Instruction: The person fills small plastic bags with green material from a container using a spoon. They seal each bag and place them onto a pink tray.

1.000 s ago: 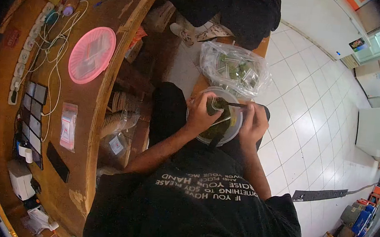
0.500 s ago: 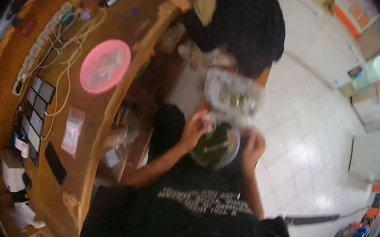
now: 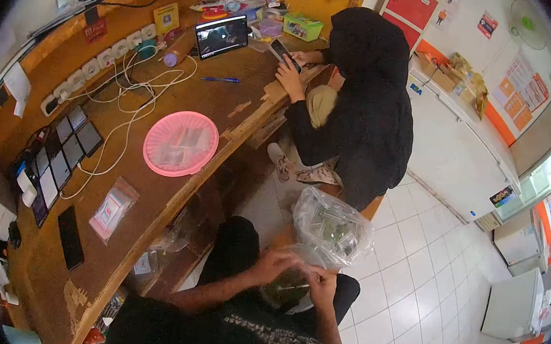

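Observation:
My left hand [image 3: 277,265] and my right hand [image 3: 322,287] meet above my lap, fingers closed on a small clear plastic bag [image 3: 302,267] stretched between them; its details are blurred. Below them, partly hidden by the hands, a round clear tub [image 3: 288,293] of dark green contents rests at my lap. Just beyond the hands stands a large open clear plastic bag [image 3: 331,228] holding several small packets with something green inside.
On the wooden counter [image 3: 170,218] at left lie a pink basket [image 3: 204,158] of clear packets, a packaged bundle [image 3: 113,212], a black phone [image 3: 70,238], several phones in rows, and cables. Ahead, another person [image 3: 369,108] sits holding a phone [image 3: 280,51]. A white chest freezer [image 3: 456,147] stands right.
The view has tilted up, showing more of the counter and the other person. My hands, apart over the tub before, have come together with the small bag between them.

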The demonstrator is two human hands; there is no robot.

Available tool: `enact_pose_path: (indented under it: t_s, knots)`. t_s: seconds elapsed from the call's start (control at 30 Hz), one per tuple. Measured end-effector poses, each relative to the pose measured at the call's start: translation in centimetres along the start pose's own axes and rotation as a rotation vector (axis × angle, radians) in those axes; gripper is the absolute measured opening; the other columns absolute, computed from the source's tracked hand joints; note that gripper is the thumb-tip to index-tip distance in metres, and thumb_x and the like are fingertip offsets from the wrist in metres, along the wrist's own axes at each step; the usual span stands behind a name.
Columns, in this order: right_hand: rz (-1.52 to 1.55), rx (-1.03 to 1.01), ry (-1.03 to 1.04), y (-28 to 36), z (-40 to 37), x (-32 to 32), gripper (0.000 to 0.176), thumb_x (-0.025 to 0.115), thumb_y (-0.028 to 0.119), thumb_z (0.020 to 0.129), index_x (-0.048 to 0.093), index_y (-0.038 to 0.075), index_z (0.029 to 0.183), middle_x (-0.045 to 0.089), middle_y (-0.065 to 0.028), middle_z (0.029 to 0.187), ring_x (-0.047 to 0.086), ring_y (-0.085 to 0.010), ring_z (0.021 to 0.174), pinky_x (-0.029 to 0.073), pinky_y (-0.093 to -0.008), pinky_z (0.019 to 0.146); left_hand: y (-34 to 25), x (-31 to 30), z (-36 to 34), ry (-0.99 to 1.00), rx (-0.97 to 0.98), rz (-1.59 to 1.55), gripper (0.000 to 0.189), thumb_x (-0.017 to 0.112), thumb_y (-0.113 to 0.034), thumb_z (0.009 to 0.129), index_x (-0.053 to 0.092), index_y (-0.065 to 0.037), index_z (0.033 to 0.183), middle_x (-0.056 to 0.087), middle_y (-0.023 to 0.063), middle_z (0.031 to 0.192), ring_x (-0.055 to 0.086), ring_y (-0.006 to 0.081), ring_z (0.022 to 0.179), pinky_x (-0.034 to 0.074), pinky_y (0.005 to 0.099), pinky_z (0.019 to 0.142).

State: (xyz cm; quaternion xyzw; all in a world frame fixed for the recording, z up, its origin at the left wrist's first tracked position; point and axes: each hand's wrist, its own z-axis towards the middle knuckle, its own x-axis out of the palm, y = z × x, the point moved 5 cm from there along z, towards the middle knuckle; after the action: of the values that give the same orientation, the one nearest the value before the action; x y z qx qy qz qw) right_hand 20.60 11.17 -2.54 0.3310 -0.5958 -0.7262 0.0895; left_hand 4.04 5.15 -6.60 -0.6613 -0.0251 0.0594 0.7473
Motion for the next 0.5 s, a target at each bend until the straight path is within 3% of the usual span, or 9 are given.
enact_pose_path:
  t_s: [0.07, 0.13, 0.23, 0.5]
  knots:
    - [0.055, 0.053, -0.001, 0.8, 0.3, -0.2, 0.021, 0.075, 0.008, 0.082, 0.071, -0.001, 0.101, 0.072, -0.0103, 0.094, 0.066, -0.0166, 0.085, 0.05, -0.0287, 0.079, -1.6, -0.3, -0.1, -0.025, -0.038, 0.038, 0.029, 0.056, -0.022, 0.1, 0.069, 0.002, 0.111, 0.072, 0.0077, 0.1, 0.064, 0.014, 0.093, 0.05, 0.0303, 0.088]
    - [0.064, -0.152, 0.006, 2.5, 0.5, -0.3, 0.019, 0.075, 0.003, 0.079, 0.072, -0.001, 0.098, 0.072, -0.009, 0.09, 0.066, -0.0164, 0.083, 0.049, -0.0272, 0.077, -3.1, -1.2, -0.2, -0.181, -0.107, -0.024, 0.027, 0.059, -0.021, 0.098, 0.07, 0.002, 0.106, 0.073, 0.0065, 0.095, 0.066, 0.0133, 0.088, 0.052, 0.0293, 0.082]
    - [0.027, -0.171, -0.079, 4.4, 0.4, -0.2, 0.016, 0.073, 0.009, 0.085, 0.074, 0.003, 0.099, 0.073, -0.0108, 0.09, 0.068, -0.0214, 0.085, 0.05, -0.0321, 0.083, -4.0, -1.8, -0.2, -0.173, -0.023, 0.06, 0.024, 0.06, -0.019, 0.097, 0.071, 0.002, 0.104, 0.073, 0.0064, 0.091, 0.067, 0.0125, 0.085, 0.052, 0.0282, 0.078]
    - [0.224, -0.139, -0.14, 3.9, 0.7, -0.1, 0.01, 0.071, 0.004, 0.084, 0.074, 0.001, 0.093, 0.072, -0.0087, 0.087, 0.065, -0.0165, 0.081, 0.048, -0.0285, 0.078, -4.6, -1.5, -0.3, -0.13, -0.026, 0.016, 0.019, 0.062, -0.014, 0.095, 0.072, 0.0, 0.101, 0.074, 0.0088, 0.095, 0.068, 0.0132, 0.089, 0.053, 0.0284, 0.08]
